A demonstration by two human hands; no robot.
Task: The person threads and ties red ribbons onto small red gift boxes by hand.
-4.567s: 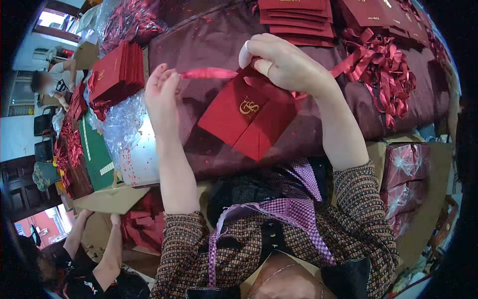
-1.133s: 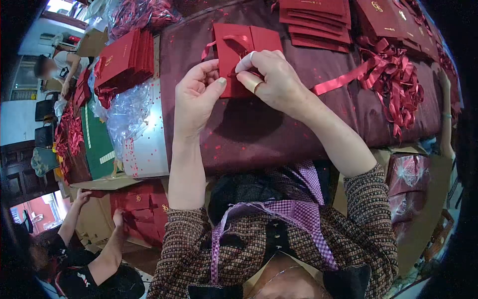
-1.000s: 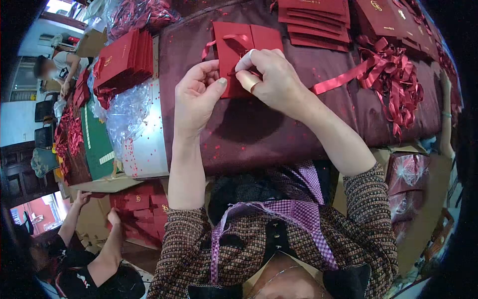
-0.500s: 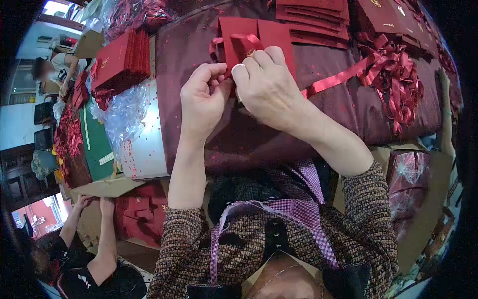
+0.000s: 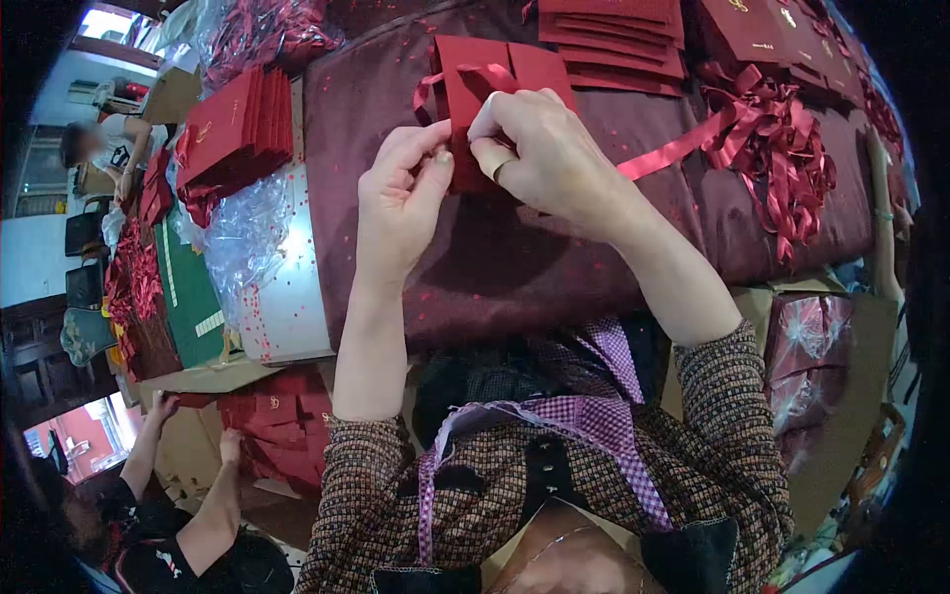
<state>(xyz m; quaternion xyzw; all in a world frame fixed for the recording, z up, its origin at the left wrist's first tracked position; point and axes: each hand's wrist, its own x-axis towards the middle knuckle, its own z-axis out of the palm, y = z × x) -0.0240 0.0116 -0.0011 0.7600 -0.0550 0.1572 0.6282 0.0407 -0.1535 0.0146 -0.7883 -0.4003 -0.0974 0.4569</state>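
Observation:
A red folded card or bag (image 5: 539, 65) lies on the dark maroon cloth (image 5: 475, 287), with a red ribbon (image 5: 424, 94) looped at its top left. My left hand (image 5: 408, 193) is at the card's left edge, thumb and index finger pinched there. Over the card's middle is my right hand (image 5: 534, 148), its fingers closed around something hidden, close to the ribbon; a ring shows on one finger. A ribbon strip (image 5: 673, 148) runs from behind my right hand to a pile of red ribbons (image 5: 782, 148).
Stacked red cards stand at the top (image 5: 614, 40), top right (image 5: 772, 40) and left (image 5: 233, 124). Clear plastic wrap (image 5: 247, 233) lies left. A co-worker's arms (image 5: 218, 495) reach to a box of red items (image 5: 277, 426); another person (image 5: 114, 148) is at upper left.
My right hand has turned and its fingers have closed lower over the card. My left thumb has moved nearer its index finger. The lower-left co-worker's hands have moved apart.

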